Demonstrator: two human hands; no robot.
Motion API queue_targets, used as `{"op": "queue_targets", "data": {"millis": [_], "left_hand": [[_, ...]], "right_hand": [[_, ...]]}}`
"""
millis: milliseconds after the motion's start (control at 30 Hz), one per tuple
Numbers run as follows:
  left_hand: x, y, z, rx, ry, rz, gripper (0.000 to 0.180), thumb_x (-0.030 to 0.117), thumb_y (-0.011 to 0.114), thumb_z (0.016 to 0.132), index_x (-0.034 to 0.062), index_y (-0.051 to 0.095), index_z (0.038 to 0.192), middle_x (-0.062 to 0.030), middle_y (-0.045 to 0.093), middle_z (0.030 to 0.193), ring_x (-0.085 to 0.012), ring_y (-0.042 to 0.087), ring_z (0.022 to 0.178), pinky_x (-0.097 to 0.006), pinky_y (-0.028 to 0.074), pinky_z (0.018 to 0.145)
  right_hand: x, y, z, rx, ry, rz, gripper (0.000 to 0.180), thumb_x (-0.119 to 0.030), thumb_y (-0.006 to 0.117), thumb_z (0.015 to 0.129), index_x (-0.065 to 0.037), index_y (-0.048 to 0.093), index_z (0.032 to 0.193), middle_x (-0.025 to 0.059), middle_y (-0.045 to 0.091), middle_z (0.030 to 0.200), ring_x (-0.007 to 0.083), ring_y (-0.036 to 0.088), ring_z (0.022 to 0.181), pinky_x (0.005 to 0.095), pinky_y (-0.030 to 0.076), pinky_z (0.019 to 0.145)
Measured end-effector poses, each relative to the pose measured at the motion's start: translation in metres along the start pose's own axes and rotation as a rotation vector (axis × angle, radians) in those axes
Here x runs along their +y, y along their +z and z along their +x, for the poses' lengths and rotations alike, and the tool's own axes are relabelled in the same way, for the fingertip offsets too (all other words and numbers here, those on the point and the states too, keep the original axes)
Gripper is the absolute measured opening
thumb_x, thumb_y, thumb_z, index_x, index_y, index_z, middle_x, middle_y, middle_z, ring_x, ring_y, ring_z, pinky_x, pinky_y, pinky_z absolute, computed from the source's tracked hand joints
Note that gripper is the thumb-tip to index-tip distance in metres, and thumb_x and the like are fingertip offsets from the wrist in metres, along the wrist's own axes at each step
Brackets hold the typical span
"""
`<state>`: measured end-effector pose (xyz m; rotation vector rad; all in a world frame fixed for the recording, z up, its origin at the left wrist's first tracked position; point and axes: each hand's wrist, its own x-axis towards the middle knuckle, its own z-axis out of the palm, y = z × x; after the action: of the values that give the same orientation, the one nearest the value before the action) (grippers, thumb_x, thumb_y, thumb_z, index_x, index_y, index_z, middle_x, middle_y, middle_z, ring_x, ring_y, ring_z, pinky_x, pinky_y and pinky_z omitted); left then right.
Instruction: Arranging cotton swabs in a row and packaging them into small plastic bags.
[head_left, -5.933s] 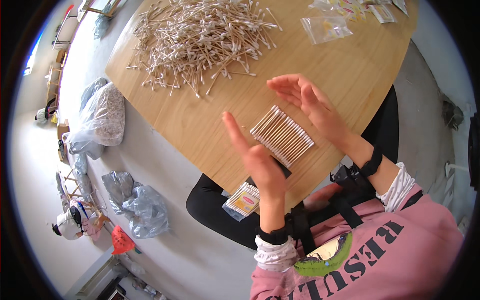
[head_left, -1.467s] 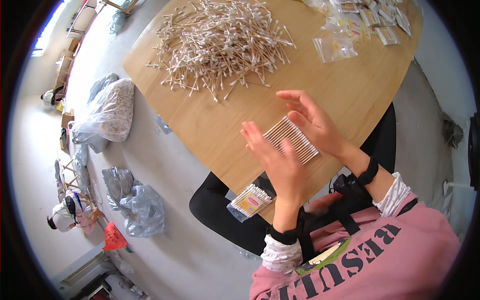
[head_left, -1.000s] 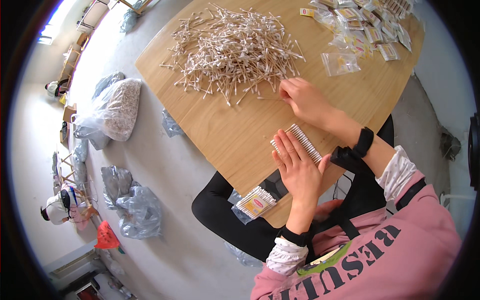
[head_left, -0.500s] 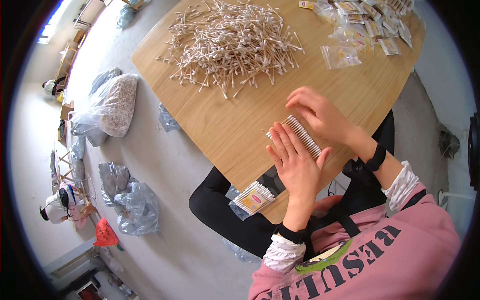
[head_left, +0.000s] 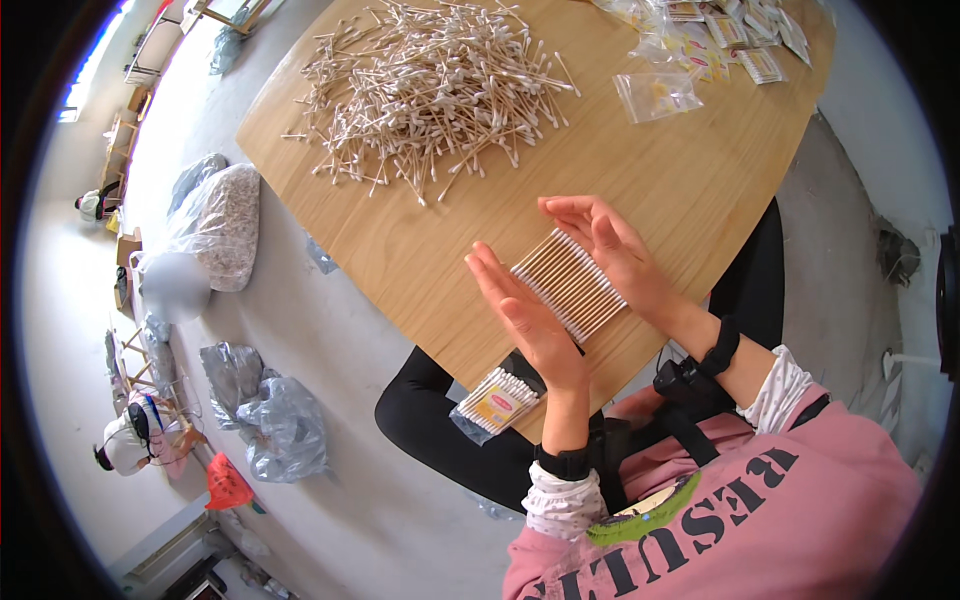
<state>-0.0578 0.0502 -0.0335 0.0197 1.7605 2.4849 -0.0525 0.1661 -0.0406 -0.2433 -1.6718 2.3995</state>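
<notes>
A neat flat row of cotton swabs (head_left: 570, 285) lies side by side on the wooden table (head_left: 400, 260). My left hand (head_left: 535, 325) stands on edge along the swabs' left tips, fingers stretched out. Along their right tips is my right hand (head_left: 622, 262), its fingers extended and slightly curved. Both palms face the row, and neither hand grips anything. By the table's near edge, left of my left wrist, sits a bundle of cotton swabs (head_left: 500, 400) with a yellow-and-white label card. A big loose heap of cotton swabs (head_left: 430, 95) covers the far left of the table.
Clear plastic bags (head_left: 660, 97) and several filled swab packets (head_left: 755, 40) lie at the far right. On the floor to the left are a large clear sack (head_left: 225, 225), grey plastic bags (head_left: 285, 420) and a red bag (head_left: 228, 482). Another person (head_left: 130, 440) works beyond them.
My left hand has moved off the top of the swabs to their left side, uncovering the row. My right hand has come down against the right tips. The view has shifted slightly.
</notes>
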Motion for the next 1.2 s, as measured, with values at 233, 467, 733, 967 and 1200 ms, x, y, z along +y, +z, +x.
{"op": "queue_targets", "data": {"millis": [233,467,733,967,1200], "left_hand": [[0.029,-0.009,-0.028,0.137,0.072,0.185,0.053,0.033,0.04,0.108,-0.0019,0.035,0.147,-0.0228,0.048,0.144,-0.0293,0.045,0.138,-0.043,0.031,0.116],[0.085,-0.118,-0.093,0.56,0.246,0.605,0.052,0.022,0.06,0.099,-0.0066,0.042,0.139,-0.0197,0.056,0.132,-0.0313,0.055,0.125,-0.041,0.036,0.112],[0.022,-0.227,-0.075,0.737,-0.375,1.357,0.101,0.053,0.071,0.086,-0.0082,0.024,0.15,-0.0328,0.029,0.153,-0.0449,0.035,0.141,-0.052,0.033,0.114],[0.015,-0.224,-0.053,0.87,-0.563,1.413,0.107,0.055,0.079,0.075,0.0061,0.025,0.154,-0.0244,0.042,0.146,-0.0424,0.049,0.127,-0.054,0.048,0.097],[0.012,-0.221,-0.036,0.929,-0.583,1.541,0.099,0.051,0.082,0.067,0.0087,0.039,0.146,-0.0153,0.052,0.127,-0.0352,0.052,0.118,-0.049,0.046,0.092]], "right_hand": [[-0.027,-0.029,-0.014,0.109,-0.103,-0.406,0.056,-0.047,0.041,0.106,0.0,0.051,0.134,0.0127,0.053,0.139,0.0199,0.046,0.133,0.0354,0.033,0.114],[-0.049,-0.125,-0.081,0.362,-0.273,-1.079,0.03,-0.016,0.051,0.103,-0.002,0.056,0.129,0.0142,0.056,0.138,0.0273,0.049,0.132,0.0377,0.033,0.114],[0.041,-0.307,-0.106,0.592,-0.151,-1.517,0.055,-0.029,0.056,0.103,0.003,0.039,0.145,0.0222,0.042,0.149,0.0345,0.038,0.14,0.0428,0.029,0.118],[0.052,-0.387,-0.103,0.671,-0.337,-1.729,0.053,-0.03,0.054,0.104,0.008,0.044,0.14,0.0289,0.05,0.141,0.041,0.047,0.132,0.044,0.036,0.113],[0.046,-0.44,-0.099,0.94,0.023,-1.688,0.056,-0.037,0.051,0.104,0.011,0.05,0.133,0.0314,0.052,0.138,0.0445,0.05,0.128,0.0441,0.039,0.11]]}}
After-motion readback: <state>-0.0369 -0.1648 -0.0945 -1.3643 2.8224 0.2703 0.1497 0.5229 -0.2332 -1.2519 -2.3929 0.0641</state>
